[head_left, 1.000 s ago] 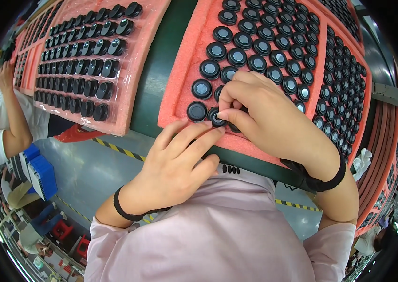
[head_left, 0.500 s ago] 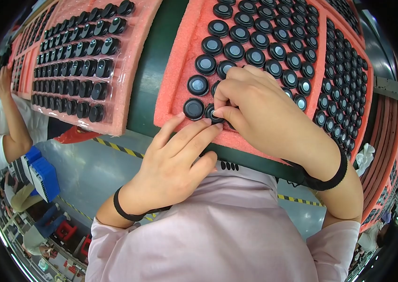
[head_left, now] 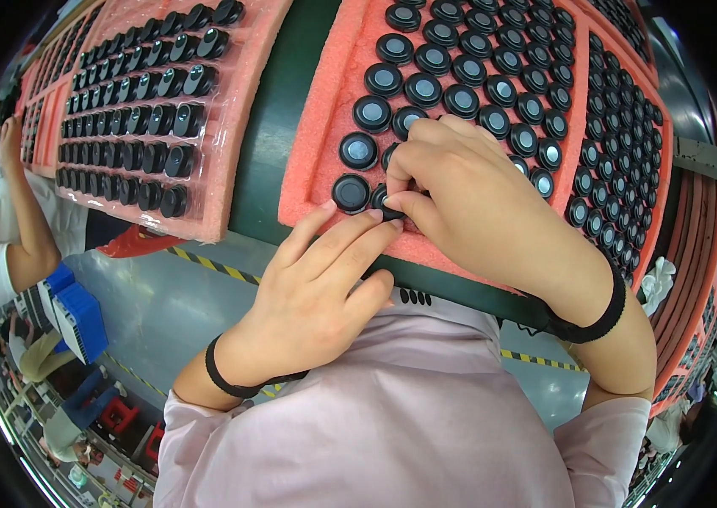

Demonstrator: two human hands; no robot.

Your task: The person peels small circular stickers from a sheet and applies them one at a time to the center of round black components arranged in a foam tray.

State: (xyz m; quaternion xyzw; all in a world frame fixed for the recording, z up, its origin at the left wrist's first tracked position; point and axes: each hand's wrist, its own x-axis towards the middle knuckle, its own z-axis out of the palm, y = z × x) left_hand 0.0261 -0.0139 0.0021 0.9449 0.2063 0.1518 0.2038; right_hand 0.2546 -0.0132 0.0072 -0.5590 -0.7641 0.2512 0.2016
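Fingertips of the right hand (head_left: 494, 212) pinch a small round black cap (head_left: 389, 203) with a grey centre, seated at the pink foam tray's (head_left: 316, 161) near edge, just right of a matching cap (head_left: 351, 193). Left hand (head_left: 316, 296), at 7 o'clock of it, lies flat and unclenched, fingers touching the tray edge.

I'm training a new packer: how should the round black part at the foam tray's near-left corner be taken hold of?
Grip the round black part by its raised rim, fingertips on opposite sides, coming from above. It sits face-up in a foam tray pocket, so only its top rim is exposed.
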